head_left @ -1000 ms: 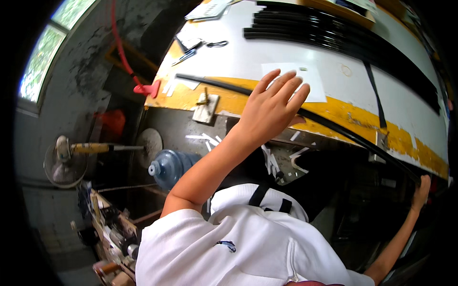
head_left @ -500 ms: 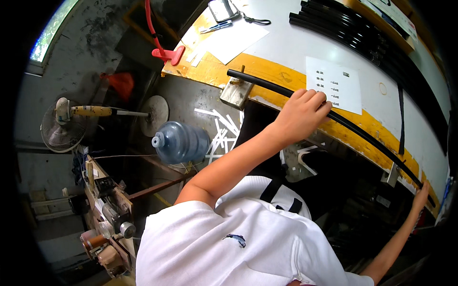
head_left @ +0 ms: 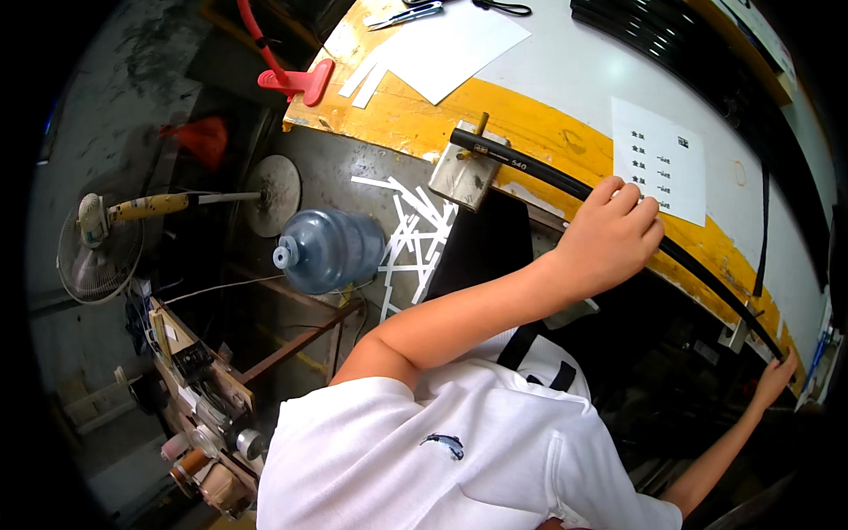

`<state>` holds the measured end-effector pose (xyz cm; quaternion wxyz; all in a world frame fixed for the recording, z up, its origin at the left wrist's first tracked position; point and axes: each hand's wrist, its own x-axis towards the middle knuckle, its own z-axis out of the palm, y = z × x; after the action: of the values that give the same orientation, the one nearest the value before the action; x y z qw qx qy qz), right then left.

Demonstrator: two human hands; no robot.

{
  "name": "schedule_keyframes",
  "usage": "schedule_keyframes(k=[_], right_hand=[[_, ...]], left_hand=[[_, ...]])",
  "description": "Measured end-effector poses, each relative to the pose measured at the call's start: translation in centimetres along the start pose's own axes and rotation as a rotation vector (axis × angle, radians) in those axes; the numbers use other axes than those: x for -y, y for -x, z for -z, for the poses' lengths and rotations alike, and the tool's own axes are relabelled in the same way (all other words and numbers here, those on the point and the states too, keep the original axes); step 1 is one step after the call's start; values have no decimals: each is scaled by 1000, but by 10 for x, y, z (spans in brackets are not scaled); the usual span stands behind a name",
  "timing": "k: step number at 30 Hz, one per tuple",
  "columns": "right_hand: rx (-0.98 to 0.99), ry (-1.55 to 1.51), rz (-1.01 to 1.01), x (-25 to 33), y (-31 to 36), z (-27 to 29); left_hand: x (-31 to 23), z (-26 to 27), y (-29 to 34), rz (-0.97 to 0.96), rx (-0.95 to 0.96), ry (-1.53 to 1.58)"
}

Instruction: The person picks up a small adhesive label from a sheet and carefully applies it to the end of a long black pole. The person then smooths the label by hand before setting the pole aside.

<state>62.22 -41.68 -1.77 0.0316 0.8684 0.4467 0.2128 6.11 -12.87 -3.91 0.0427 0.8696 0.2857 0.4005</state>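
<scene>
A long black rod lies along the near yellow edge of the table. Small pale printed marks show near its left end. My left hand wraps over the rod from above, fingers closed around it. Far to the right, my right hand grips the rod near its other end; some of its fingers are hidden. The rod's left end sits over a metal block with an upright peg, fixed at the table edge. Beside the rod, a white printed sheet lies on the table, partly behind my left hand.
Several glossy black rods lie at the table's back right. Blank white paper and a blue utility knife are at the far left, near a red clamp. Below stand a blue water jug, paper strips and a fan.
The view has shifted, so the table sits higher and farther right. The rod has turned, bringing printed marks near its left end into sight. Both hands still hold it.
</scene>
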Motion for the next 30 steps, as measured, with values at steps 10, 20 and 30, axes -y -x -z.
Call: schedule_keyframes(k=[10, 20, 30], right_hand=[[-77, -159, 405, 213, -18, 111], [-11, -555, 599, 397, -34, 143], [129, -781, 585, 471, -47, 129]], left_hand=[[3, -10, 3, 27, -93, 108], [3, -4, 1, 55, -83, 139], [1, 20, -11, 167, 165, 217]])
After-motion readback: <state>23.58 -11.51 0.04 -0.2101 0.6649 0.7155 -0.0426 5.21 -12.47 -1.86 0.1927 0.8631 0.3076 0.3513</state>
